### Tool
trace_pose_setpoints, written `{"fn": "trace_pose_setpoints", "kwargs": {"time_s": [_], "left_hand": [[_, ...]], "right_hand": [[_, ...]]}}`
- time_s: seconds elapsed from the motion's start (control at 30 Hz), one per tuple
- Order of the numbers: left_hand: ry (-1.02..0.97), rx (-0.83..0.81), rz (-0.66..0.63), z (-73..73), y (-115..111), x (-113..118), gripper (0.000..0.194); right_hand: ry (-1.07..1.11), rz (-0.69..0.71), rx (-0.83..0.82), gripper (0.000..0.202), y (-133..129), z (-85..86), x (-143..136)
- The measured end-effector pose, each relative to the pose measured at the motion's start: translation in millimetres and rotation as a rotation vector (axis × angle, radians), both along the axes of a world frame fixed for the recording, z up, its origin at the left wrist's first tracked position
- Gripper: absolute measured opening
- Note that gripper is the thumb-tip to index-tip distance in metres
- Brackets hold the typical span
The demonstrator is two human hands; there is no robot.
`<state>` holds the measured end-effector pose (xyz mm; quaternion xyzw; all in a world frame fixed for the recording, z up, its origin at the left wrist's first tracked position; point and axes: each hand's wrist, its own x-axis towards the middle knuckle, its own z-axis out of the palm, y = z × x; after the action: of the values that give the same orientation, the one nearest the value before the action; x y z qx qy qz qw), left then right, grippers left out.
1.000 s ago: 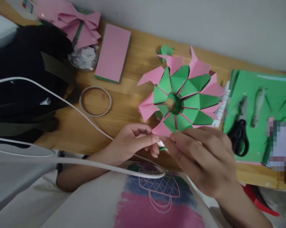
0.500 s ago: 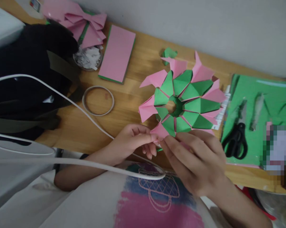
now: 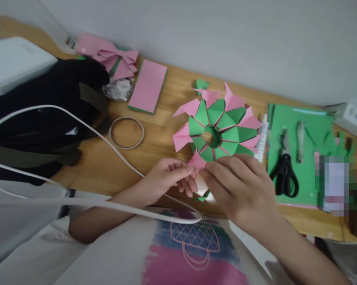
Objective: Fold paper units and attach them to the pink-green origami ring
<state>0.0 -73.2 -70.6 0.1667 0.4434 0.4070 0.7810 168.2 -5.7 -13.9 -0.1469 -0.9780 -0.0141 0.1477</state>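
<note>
A ring-shaped paper piece, with green folded petals around a central hole and pink pointed tips on the outside, stands on the wooden table. My left hand pinches a pink tip at the near left of the ring between thumb and fingers. My right hand is closed at the right side of that same pink tip, its fingers partly covering the near petals. Below the hands, a small green piece shows near the table's front edge.
Black scissors lie on green sheets at the right. A pink pad, a tape-like ring, and a bowl of white scraps are left. A white cable crosses before a black bag.
The view has shifted, showing more of the wall and the right side. My right hand has moved slightly left and up, and more of the pink tip shows between my hands.
</note>
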Motion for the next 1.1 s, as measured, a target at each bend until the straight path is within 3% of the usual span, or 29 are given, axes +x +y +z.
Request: {"fn": "trace_pose_setpoints", "kwargs": {"time_s": [0.17,0.33,0.6,0.67,0.73,0.77,0.93,1.1], "left_hand": [[0.039,0.078,-0.08,-1.6,-10.1,-8.3,0.031],[0.173,0.093,-0.058,-5.7,-22.5,-16.3,0.02],[0.877,0.417,0.007,-2.8,-31.4,-24.6,0.014],[1.146,0.506,0.048,-6.6,-32.7,-31.9,0.014],[1.536,0.558,0.037,-10.9,-31.8,-43.2,0.018],[1.624,0.559,0.062,-12.4,-30.8,-49.9,0.019],[1.864,0.496,0.075,-13.9,-28.1,-79.5,0.017],[1.871,0.565,-0.006,-17.9,-31.0,-83.5,0.018]], "right_hand": [[0.1,-0.153,-0.104,0.008,-7.9,-5.4,12.8],[0.256,-0.254,-0.199,0.011,-17.0,-12.1,23.1],[0.393,-0.31,-0.184,0.016,-31.1,-9.5,36.4],[0.433,-0.297,-0.192,0.013,-34.1,-10.6,39.5],[0.46,-0.274,-0.205,0.012,-35.2,-13.7,41.1],[0.465,-0.262,-0.206,0.011,-35.3,-15.6,41.2],[0.529,-0.287,-0.186,0.012,-40.6,-22.6,36.0],[0.549,-0.395,-0.224,0.013,-51.0,-28.7,36.7]]}}
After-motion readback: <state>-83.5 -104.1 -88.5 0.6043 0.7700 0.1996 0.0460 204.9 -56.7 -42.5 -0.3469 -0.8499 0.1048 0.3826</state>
